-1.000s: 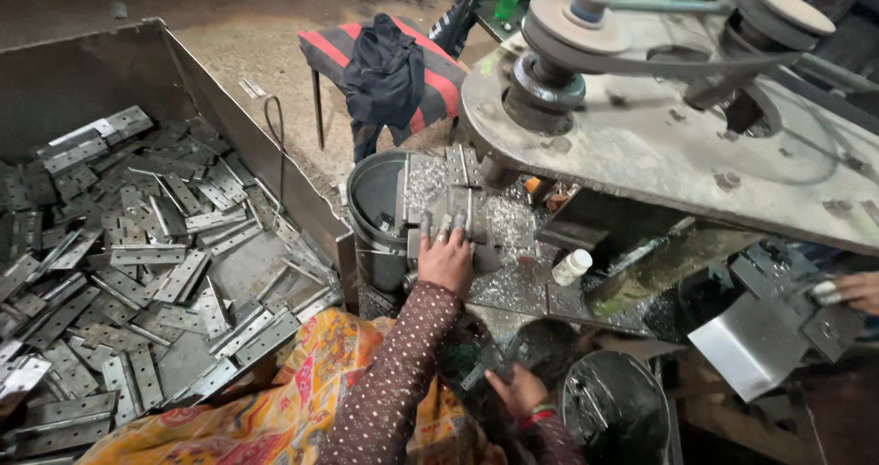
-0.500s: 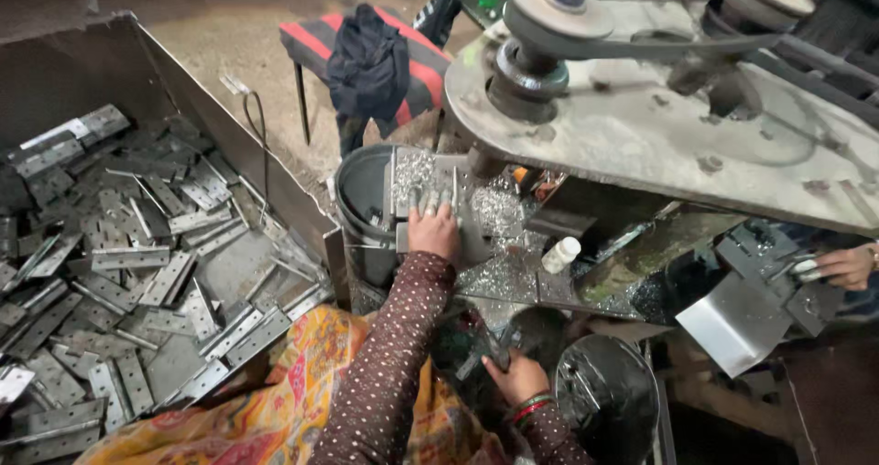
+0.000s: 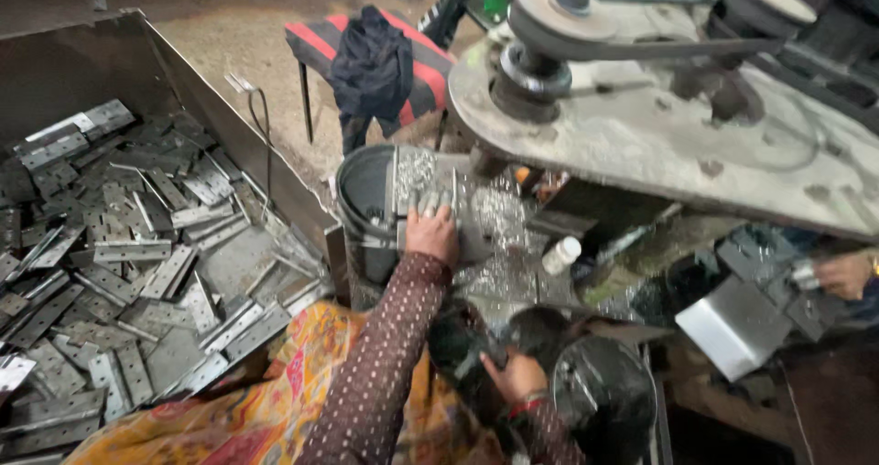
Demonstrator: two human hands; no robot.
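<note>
To your left, a metal bin (image 3: 229, 135) is holding flat hinges (image 3: 119, 245); ahead, a striped stool (image 3: 316, 44) is carrying a dark cloth (image 3: 371, 62); a white bottle (image 3: 560, 254) is standing nearby.

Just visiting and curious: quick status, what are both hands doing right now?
Left hand flat on small silver metal pieces beside dark round bucket. Right hand low, gripping a dark machine part. Nothing blocks them.
</note>
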